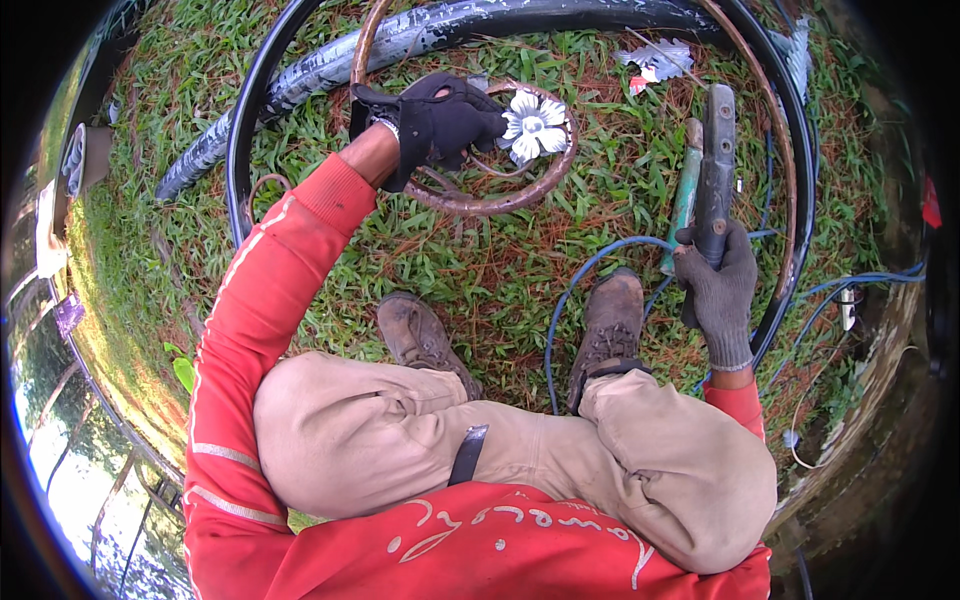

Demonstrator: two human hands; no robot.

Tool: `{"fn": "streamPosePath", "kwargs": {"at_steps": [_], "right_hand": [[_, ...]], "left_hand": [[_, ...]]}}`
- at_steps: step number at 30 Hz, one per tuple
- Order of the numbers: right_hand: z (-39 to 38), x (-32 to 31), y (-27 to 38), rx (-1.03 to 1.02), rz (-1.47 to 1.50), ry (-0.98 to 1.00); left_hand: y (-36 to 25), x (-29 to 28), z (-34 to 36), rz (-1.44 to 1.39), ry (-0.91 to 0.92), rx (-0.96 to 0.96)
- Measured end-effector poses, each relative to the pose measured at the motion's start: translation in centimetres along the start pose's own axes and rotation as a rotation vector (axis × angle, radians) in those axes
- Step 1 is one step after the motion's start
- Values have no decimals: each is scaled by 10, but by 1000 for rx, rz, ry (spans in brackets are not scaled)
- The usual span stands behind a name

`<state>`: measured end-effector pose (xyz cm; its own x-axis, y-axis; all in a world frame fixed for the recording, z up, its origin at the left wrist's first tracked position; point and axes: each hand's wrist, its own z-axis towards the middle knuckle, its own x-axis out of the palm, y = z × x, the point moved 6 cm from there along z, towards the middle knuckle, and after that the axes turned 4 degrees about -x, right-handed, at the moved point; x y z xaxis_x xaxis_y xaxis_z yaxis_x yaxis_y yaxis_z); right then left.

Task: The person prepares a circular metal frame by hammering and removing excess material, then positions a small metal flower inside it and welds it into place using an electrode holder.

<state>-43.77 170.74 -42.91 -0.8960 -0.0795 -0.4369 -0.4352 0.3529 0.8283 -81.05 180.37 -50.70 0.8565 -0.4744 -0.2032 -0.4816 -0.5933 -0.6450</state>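
Note:
My left hand [430, 125], in a black glove, is closed at the left edge of a silver metal flower [533, 127]. The flower sits within a rusty scroll ring [470, 205], against its right side. My right hand [722, 285], in a grey knitted glove, grips the lower end of a black welding electrode holder [717, 150] with screws along it. From the holder's top a thin rod [660, 52] slants up to the left. Right beside the holder lies a green cylindrical handle [686, 195], its lower end close to my glove.
A black curved metal frame [238, 150] arches around the work. Behind it a scuffed dark pipe [330, 75] crosses the grass. Another silver leaf-shaped piece [665, 60] lies at the far right. Blue cable [560, 310] loops by my right boot [610, 320].

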Motion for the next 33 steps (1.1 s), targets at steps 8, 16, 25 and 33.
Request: {"fn": "streamPosePath", "kwargs": {"at_steps": [8,16,25,33], "right_hand": [[-22,-25,3,-171,-49,-11],[-51,-50,14,-458,-390,-60],[-68,-33,29,-649,-537,74],[-69,-21,33,-748,-569,69]], "left_hand": [[3,3,1,8,-29,35],[20,-2,15,-55,-3,77],[16,-1,22,77,-54,306],[13,0,16,47,-65,131]]}}
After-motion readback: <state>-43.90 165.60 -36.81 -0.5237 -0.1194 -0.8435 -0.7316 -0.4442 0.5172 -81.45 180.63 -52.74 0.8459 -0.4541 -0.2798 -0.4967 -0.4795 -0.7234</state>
